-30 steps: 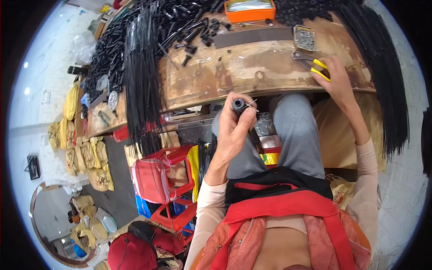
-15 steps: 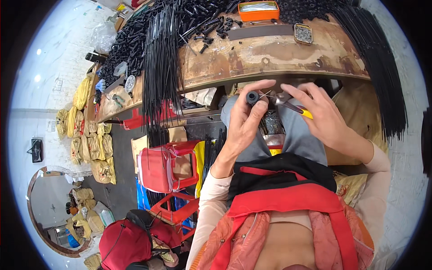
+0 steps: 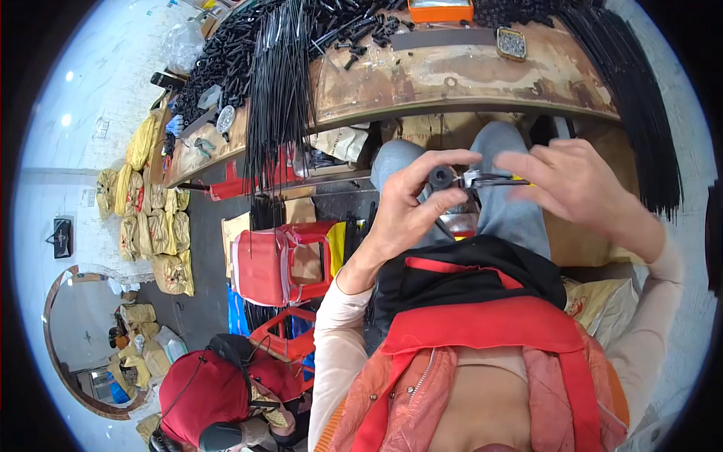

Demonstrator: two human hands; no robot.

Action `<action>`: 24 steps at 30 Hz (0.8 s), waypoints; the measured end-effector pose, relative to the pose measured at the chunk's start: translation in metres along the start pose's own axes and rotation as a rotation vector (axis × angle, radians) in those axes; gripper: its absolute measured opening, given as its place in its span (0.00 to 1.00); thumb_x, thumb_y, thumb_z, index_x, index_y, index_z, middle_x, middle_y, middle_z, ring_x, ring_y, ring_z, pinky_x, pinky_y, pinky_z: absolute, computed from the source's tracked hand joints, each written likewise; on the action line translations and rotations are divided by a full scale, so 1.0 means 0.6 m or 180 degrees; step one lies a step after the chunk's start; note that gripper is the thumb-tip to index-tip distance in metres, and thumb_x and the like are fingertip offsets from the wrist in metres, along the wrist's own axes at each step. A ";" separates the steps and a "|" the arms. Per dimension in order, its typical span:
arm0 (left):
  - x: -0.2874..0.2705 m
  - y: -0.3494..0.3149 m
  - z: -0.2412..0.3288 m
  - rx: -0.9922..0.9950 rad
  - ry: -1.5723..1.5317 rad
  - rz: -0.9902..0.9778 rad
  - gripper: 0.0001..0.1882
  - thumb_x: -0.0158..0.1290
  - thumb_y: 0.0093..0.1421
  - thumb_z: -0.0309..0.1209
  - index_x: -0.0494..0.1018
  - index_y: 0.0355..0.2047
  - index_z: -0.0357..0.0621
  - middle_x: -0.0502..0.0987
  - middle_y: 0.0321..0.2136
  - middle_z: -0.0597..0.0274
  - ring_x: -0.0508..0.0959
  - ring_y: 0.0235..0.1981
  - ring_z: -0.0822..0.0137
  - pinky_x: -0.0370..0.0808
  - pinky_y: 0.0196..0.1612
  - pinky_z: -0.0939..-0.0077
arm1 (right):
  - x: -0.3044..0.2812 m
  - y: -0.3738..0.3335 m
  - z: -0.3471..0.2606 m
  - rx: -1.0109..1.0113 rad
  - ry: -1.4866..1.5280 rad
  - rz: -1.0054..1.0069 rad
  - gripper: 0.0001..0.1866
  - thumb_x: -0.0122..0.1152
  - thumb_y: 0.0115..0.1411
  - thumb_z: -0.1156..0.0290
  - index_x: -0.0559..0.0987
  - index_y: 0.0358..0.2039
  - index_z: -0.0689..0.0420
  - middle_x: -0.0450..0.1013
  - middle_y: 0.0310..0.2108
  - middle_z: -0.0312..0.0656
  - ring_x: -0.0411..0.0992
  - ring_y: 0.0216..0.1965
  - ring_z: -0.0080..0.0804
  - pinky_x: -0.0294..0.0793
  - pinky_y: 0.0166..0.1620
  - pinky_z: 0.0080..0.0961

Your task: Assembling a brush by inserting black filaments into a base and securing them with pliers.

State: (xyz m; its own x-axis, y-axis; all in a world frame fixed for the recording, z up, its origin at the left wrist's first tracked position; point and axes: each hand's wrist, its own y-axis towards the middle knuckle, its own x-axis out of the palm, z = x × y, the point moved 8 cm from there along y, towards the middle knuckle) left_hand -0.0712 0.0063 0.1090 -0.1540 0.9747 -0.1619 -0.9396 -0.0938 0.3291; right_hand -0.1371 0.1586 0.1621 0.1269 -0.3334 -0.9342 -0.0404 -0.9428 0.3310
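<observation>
Over my lap, my left hand (image 3: 413,197) pinches a black cylindrical part (image 3: 442,178) with a round hole in its end, thumb below and forefinger stretched above. My right hand (image 3: 574,181), its fingertips smeared by motion, grips a hand tool (image 3: 503,180) by its black-and-yellow handle. The tool looks like pliers, though its exact kind is not plain. Its silver head lies right beside the black part; whether they touch is hard to see. Below the hands, a shiny metallic object (image 3: 459,222) sits between my knees, partly hidden.
Ahead is a wooden bench (image 3: 422,83) with piles of black parts (image 3: 226,68), an orange box (image 3: 441,10) and a tray of small metal bits (image 3: 511,44). Black rod bundles (image 3: 279,98) overhang its edge. Left are red stools (image 3: 260,267) and another person (image 3: 203,399).
The tool has swung from slanting to nearly level, with its head beside the black part. My right hand has shifted right and turned. The black part sits slightly lower and farther right.
</observation>
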 end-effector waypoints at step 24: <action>0.033 0.046 -0.050 -0.0562 -0.0955 -0.0376 0.19 0.52 0.64 0.34 0.70 0.52 0.36 0.75 0.45 0.66 0.69 0.37 0.81 0.68 0.43 0.83 | 0.010 -0.043 0.038 0.0506 0.0111 0.0568 0.19 0.58 0.59 0.70 0.69 0.49 0.62 0.71 0.30 0.46 0.74 0.28 0.34 0.71 0.30 0.26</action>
State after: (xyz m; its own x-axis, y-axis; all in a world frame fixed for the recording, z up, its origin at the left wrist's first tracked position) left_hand -0.1091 0.0168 0.0872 0.0307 0.9946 0.0994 -0.9879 0.0150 0.1547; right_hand -0.1577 0.1807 0.1450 0.1379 -0.4971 -0.8567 -0.2203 -0.8587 0.4627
